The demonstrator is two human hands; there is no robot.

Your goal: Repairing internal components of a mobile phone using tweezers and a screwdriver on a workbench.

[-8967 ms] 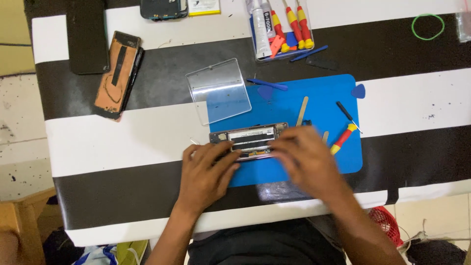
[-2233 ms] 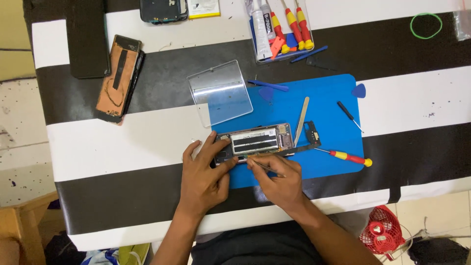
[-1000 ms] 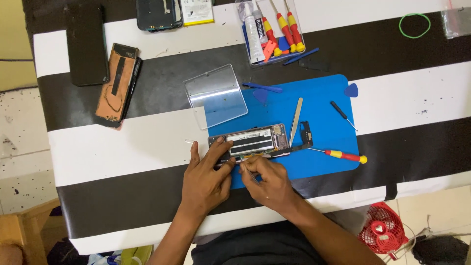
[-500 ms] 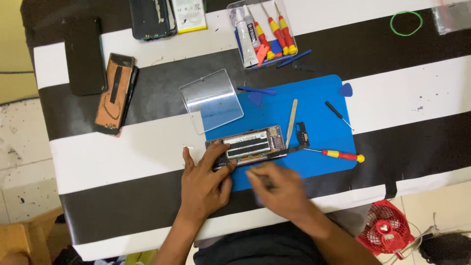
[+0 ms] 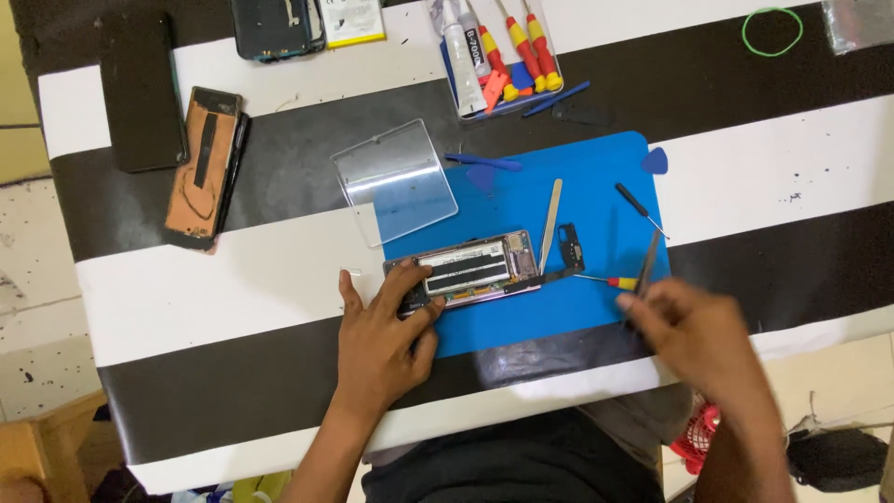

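Since half a second ago, your right hand has swung away from the opened phone to the right edge of the blue mat, where its blurred fingers close on a grey tweezer-like tool beside the red-and-yellow screwdriver. Largest first: the black-and-white striped worktop carries the blue mat. The opened phone lies lengthwise across the mat's left edge, internals facing up. Your left hand rests flat, fingers spread, thumb and forefinger pressing the phone's left end without wrapping it. A clear plastic lid overlaps the mat's upper left corner. A back cover with an orange inner face lies well apart on the left. A pale spudger lies just right of the phone. A blue pick sits at the mat's upper right edge.
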